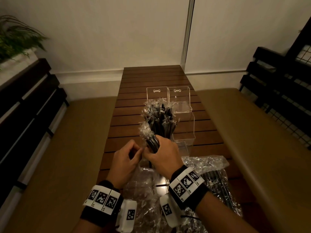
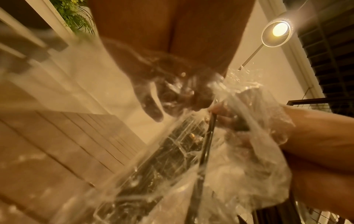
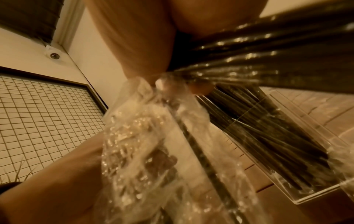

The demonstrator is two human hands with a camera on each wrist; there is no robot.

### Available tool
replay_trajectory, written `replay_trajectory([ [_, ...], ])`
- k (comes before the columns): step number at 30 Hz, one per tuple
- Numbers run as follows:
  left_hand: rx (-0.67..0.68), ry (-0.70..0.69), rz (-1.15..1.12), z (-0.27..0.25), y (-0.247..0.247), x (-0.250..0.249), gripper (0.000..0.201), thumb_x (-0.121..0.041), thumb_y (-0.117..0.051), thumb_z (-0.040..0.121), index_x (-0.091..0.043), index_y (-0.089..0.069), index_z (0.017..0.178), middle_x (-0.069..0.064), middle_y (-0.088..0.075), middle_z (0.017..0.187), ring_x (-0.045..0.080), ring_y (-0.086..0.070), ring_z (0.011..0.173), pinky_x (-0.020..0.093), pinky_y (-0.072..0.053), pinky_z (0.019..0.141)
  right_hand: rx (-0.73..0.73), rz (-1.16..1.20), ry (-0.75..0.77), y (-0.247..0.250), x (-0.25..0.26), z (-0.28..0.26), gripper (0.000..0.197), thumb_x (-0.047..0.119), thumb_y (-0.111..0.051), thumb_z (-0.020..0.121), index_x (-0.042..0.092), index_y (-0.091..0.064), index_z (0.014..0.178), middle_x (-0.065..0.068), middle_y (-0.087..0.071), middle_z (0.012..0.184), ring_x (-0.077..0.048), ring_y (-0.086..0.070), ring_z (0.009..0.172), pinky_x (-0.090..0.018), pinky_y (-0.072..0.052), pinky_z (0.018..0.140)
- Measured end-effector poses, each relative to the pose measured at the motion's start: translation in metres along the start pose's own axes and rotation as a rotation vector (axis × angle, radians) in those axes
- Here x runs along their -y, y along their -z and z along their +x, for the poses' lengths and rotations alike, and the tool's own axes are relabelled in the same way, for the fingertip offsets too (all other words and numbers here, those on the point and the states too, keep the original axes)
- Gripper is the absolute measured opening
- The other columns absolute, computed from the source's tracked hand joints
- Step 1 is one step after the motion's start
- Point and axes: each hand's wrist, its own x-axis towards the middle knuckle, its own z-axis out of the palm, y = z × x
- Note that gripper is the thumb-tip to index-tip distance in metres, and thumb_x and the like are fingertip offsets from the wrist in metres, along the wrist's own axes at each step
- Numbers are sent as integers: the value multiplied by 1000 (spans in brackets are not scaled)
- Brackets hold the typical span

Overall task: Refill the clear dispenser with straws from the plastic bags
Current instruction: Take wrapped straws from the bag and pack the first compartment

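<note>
My right hand (image 1: 159,148) grips a bundle of black wrapped straws (image 1: 159,118) near its lower end, and the bundle fans upward over the table. Just left of it, my left hand (image 1: 139,151) pinches the clear plastic bag (image 1: 144,187) that hangs below the bundle. In the left wrist view the left hand's fingers (image 2: 153,106) show through that plastic (image 2: 239,174). The clear dispenser (image 1: 179,98) stands behind and right of the bundle. In the right wrist view a clear compartment (image 3: 310,178) seems to hold black straws (image 3: 268,144), below the bundle (image 3: 268,60).
A second plastic bag with black straws (image 1: 217,182) lies at the near right of the slatted wooden table (image 1: 151,76). Padded benches (image 1: 260,132) flank the table on both sides. A plant (image 1: 15,39) stands at the far left.
</note>
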Motion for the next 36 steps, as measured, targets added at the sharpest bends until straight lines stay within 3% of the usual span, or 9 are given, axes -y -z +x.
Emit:
replay_trajectory([
  [6, -49, 23, 48, 0, -1, 12, 19, -19, -60, 94, -17, -54, 76, -1, -58, 67, 14, -53, 61, 19, -40, 52, -43, 10, -37, 2, 4, -1, 28, 47, -68, 79, 21, -58, 79, 7, -60, 68, -3, -56, 61, -18, -44, 54],
  [11, -115, 138, 72, 4, 4, 38, 15, -16, -59, 94, -13, -55, 80, 3, -61, 72, 9, -53, 61, 26, -44, 58, -135, 84, 6, 14, 4, -1, 10, 28, -66, 83, 20, -60, 82, 4, -62, 69, -5, -56, 62, -12, -42, 52],
  [14, -99, 254, 110, 13, 3, 64, 13, -20, -59, 94, -16, -57, 82, 4, -63, 76, 18, -58, 67, 36, -50, 64, -208, 189, 86, 23, 12, -2, 9, 28, -64, 90, 20, -60, 87, 3, -63, 73, -7, -60, 66, -17, -49, 58],
  [18, -55, 379, 123, 32, 6, 98, 14, -23, -60, 94, -21, -61, 80, 2, -65, 79, 25, -62, 76, 42, -52, 73, -368, 413, 130, 45, 22, 8, 8, 16, -63, 92, 14, -59, 86, 7, -58, 66, 0, -55, 56, -15, -46, 51],
  [22, 30, 464, 144, 51, 12, 113, 11, -23, -58, 96, -18, -63, 88, 2, -67, 92, 26, -64, 92, 38, -50, 80, -513, 545, 158, 68, 22, 21, 16, 8, -57, 92, 22, -56, 84, 7, -63, 68, -7, -62, 64, -29, -54, 61],
  [25, 44, 496, 89, 57, 15, 113, 13, -23, -53, 99, -13, -61, 98, 5, -66, 95, 29, -64, 97, 34, -48, 78, -577, 530, 158, 76, 18, 23, 17, 20, -55, 89, 34, -55, 79, 3, -60, 69, -17, -61, 64, -39, -56, 63],
  [28, -10, 424, 139, 65, 16, 102, 22, -25, -50, 100, -8, -59, 110, 8, -63, 110, 28, -60, 104, 38, -46, 86, -609, 569, 95, 81, 12, 26, 15, 17, -55, 91, 28, -56, 81, -1, -60, 68, -16, -60, 61, -40, -55, 64],
  [31, -39, 247, 150, 75, 11, 66, 23, -24, -49, 100, -11, -57, 118, -1, -59, 113, 16, -56, 104, 33, -46, 89, -570, 659, 60, 87, 12, 31, 12, 11, -53, 94, 20, -55, 87, 0, -61, 66, -17, -64, 60, -38, -59, 64],
  [36, 105, 66, 249, 81, -10, 21, 10, -16, -57, 96, -16, -62, 104, -9, -60, 99, 7, -58, 90, 22, -50, 77, -584, 813, 40, 94, 14, 47, 7, 3, -52, 95, 9, -51, 97, -3, -56, 67, -15, -60, 56, -28, -55, 56],
])
